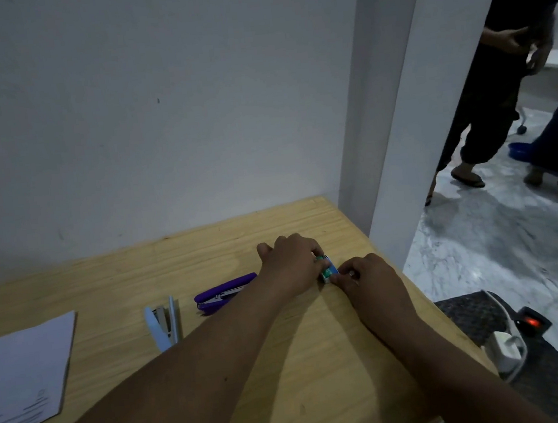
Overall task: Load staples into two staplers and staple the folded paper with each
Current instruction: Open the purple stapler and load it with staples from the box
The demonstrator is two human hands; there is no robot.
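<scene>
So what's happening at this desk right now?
A person at a wooden table is working on a small green staple box, pinching it between the left hand and the right hand. Neither stapler is being touched: the purple stapler lies just left of the hands, and the light blue stapler, lying open, is further left. The folded paper waits at the table's left edge.
</scene>
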